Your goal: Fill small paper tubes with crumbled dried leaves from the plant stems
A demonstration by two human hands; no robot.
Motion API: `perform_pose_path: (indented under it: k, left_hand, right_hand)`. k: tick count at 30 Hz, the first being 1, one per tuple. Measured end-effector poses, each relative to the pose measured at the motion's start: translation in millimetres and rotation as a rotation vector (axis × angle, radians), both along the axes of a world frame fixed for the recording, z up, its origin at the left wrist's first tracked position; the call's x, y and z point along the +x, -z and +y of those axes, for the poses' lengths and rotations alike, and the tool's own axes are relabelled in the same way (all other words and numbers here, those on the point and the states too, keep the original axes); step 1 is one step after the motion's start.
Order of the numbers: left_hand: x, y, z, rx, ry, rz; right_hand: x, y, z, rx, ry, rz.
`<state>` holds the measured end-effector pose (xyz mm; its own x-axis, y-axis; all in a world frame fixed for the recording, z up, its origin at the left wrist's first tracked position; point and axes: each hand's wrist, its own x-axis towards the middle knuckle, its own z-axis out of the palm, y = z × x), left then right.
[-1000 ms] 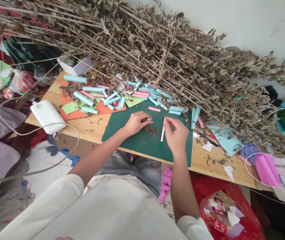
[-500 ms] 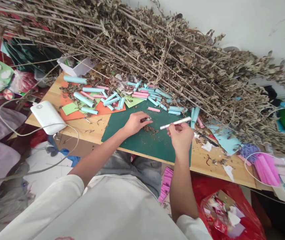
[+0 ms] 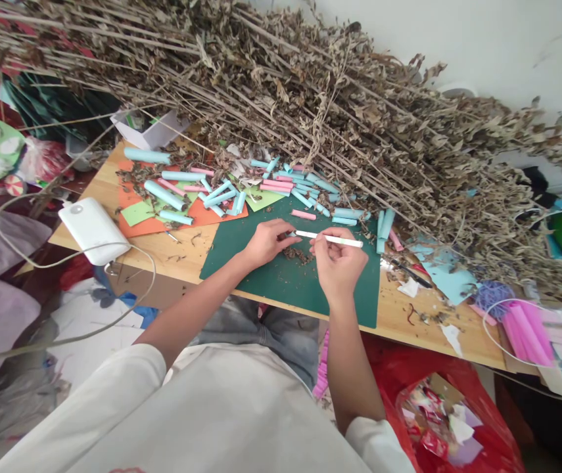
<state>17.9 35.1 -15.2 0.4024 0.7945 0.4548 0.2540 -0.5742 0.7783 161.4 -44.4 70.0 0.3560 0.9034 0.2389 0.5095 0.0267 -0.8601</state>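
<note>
My right hand [image 3: 336,263] is closed on a thin white stick-like tool [image 3: 330,238], held level over the green cutting mat [image 3: 265,276]. Its left tip reaches a small blue paper roll [image 3: 292,233] pinched in my left hand [image 3: 267,240], which rests on the mat. A little heap of crumbled dry leaf [image 3: 299,255] lies on the mat between the two hands. Several blue and pink paper rolls [image 3: 221,194] are scattered beyond the mat.
A big pile of dried leafy stalks [image 3: 310,112] covers the back of the wooden table [image 3: 172,253]. A white device [image 3: 94,230] with a cable sits at the left edge. Pink paper strips [image 3: 527,335] lie at right, a red bag [image 3: 438,407] below.
My right hand turned the white tool from upright to level, swung it out right, then brought it left until its tip met the roll in my left hand, which stayed put.
</note>
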Motion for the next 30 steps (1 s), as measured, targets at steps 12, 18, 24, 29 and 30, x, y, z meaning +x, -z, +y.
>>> perform_pose_path:
  k: [12, 18, 24, 29, 30]
  left_hand:
    - [-0.4, -1.2, -0.8, -0.022, 0.004, 0.017]
    - [-0.3, -0.5, -0.7, -0.015, 0.002, 0.006]
    - [-1.1, -3.7, -1.5, -0.016, 0.015, 0.017]
    - [-1.3, -2.1, -0.6, -0.008, 0.005, 0.045]
    - [-1.2, -1.4, -0.4, -0.007, 0.003, 0.046]
  right_hand:
    - [-3.0, -23.1, 12.1, -0.027, -0.113, -0.308]
    - [2.7, -29.1, 15.1, -0.094, -0.224, -0.374]
    - [4.0, -20.6, 25.6, -0.093, -0.270, -0.477]
    - [3.4, -9.0, 38.0, -0.128, -0.331, -0.467]
    - [3.9, -9.5, 38.0, -0.126, -0.342, -0.462]
